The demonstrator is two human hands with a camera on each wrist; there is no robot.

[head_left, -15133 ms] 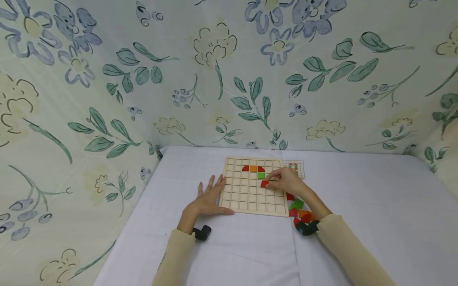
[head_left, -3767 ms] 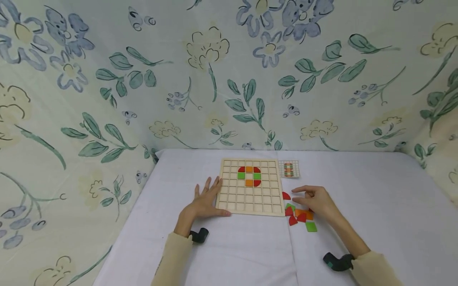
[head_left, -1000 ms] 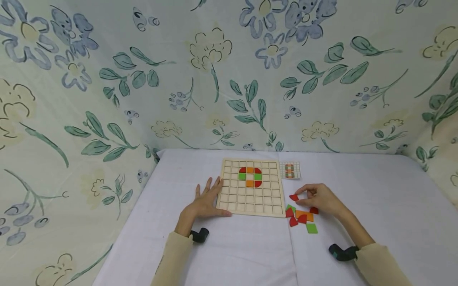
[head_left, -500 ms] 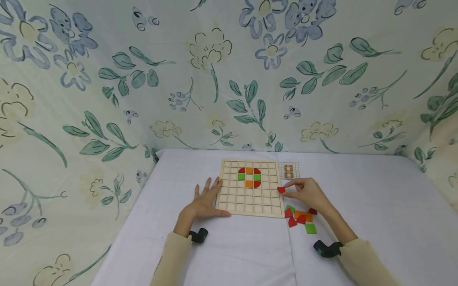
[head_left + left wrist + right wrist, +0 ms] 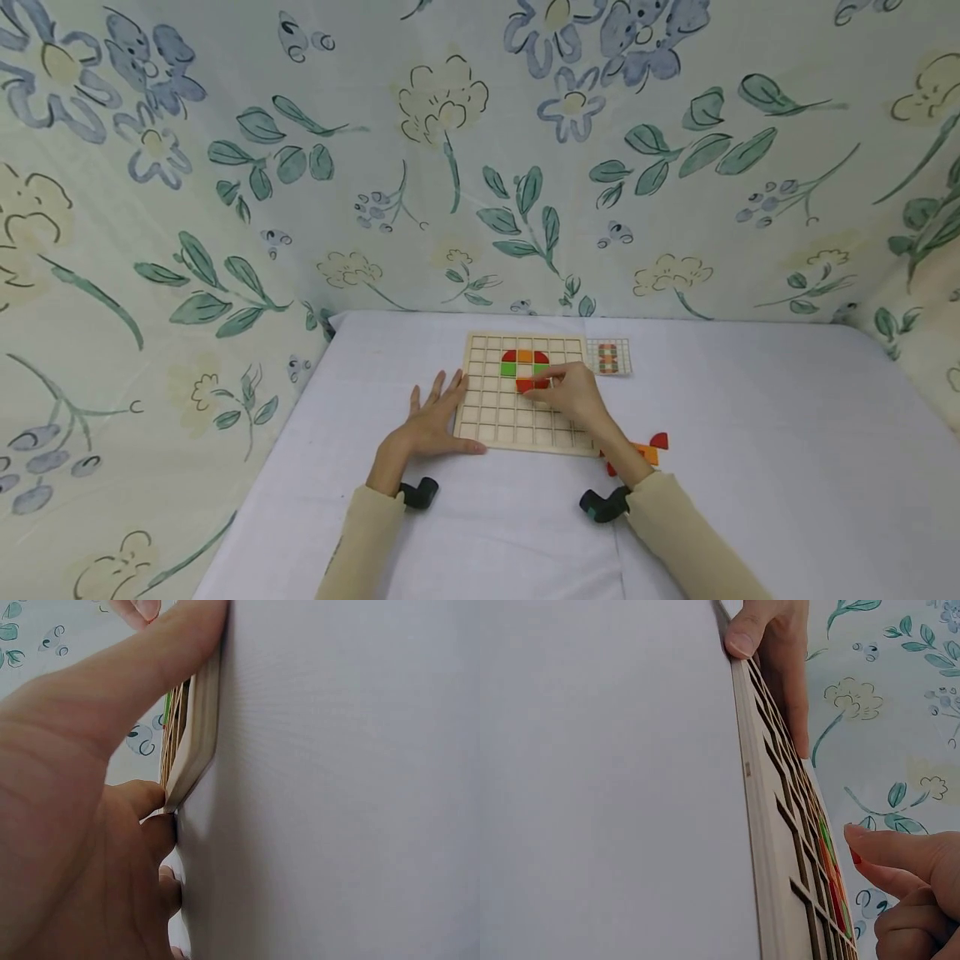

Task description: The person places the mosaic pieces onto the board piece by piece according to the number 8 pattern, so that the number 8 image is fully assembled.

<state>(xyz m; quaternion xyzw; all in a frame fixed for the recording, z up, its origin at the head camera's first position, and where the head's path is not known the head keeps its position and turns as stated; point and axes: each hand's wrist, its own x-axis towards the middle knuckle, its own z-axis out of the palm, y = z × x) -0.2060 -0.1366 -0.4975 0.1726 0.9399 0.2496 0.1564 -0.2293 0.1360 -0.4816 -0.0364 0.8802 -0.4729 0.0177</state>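
Note:
A wooden grid board (image 5: 487, 421) lies flat on the table. Set in its cells are red quarter-round tiles (image 5: 510, 357), an orange square tile (image 5: 525, 356) and green square tiles (image 5: 508, 369), forming part of a ring. My right hand (image 5: 576, 393) is over the board, pinching a red tile (image 5: 524, 386) between thumb and index finger at the ring's lower side; in the right wrist view that tile (image 5: 856, 856) shows just above the board. My left hand (image 5: 431, 425) rests with fingers spread along the board's left edge, the thumb at its near corner.
A small printed pattern card (image 5: 608, 357) lies beyond the board's right side. Loose tiles, among them a red one (image 5: 659, 441) and an orange one (image 5: 647, 453), lie by the near right corner, partly hidden by my right forearm. A flowered cloth (image 5: 450, 167) hangs behind the table.
My right hand has picked the red tile up from the table on the right and carried it left onto the board, over the lower part of the ring. The left hand stays put.

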